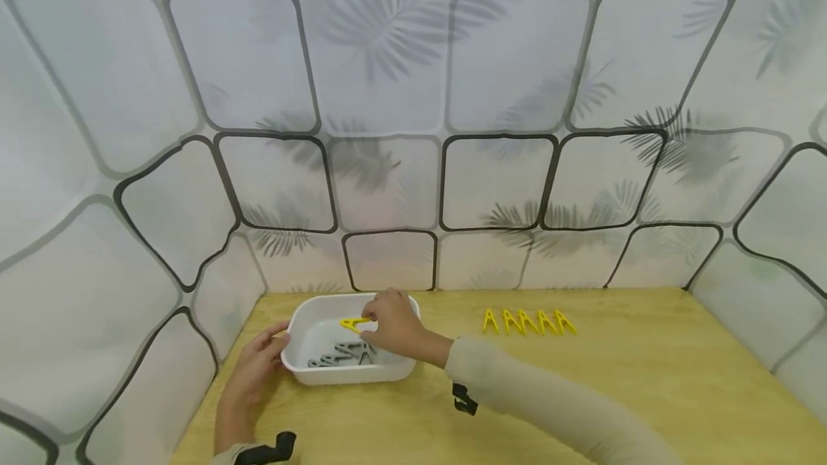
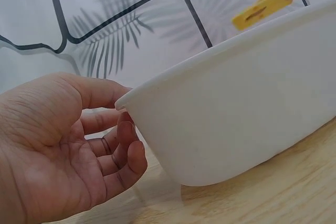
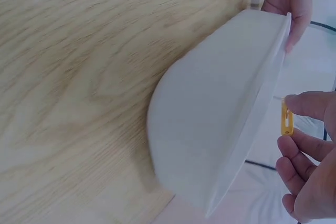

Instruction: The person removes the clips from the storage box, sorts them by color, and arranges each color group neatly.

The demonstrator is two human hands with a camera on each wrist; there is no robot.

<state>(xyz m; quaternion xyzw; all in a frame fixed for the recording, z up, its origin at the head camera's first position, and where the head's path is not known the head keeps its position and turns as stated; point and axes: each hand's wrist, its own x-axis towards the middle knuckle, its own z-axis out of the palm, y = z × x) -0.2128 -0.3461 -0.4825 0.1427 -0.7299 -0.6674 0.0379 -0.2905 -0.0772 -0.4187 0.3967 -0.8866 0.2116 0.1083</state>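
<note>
A white plastic basin (image 1: 352, 377) stands on the table's left part. At its left end my left hand (image 1: 255, 364) holds the rim between thumb and fingers, as the left wrist view shows the rim (image 2: 173, 74) pinched at the corner. Over the inside of the basin, my right hand (image 1: 395, 325) pinches a yellow clothespin (image 1: 352, 323). In the right wrist view this clothespin (image 3: 286, 118) sits between thumb and forefinger, above the rim level. Several grey clothespins (image 1: 342, 356) lie on the basin floor, partly overlapping one another.
To the right of the basin, several yellow clothespins (image 1: 528, 321) are lined up in a row on the wooden table (image 1: 504, 393). A patterned white curtain (image 1: 388, 185) rises along the table's back edge and left side.
</note>
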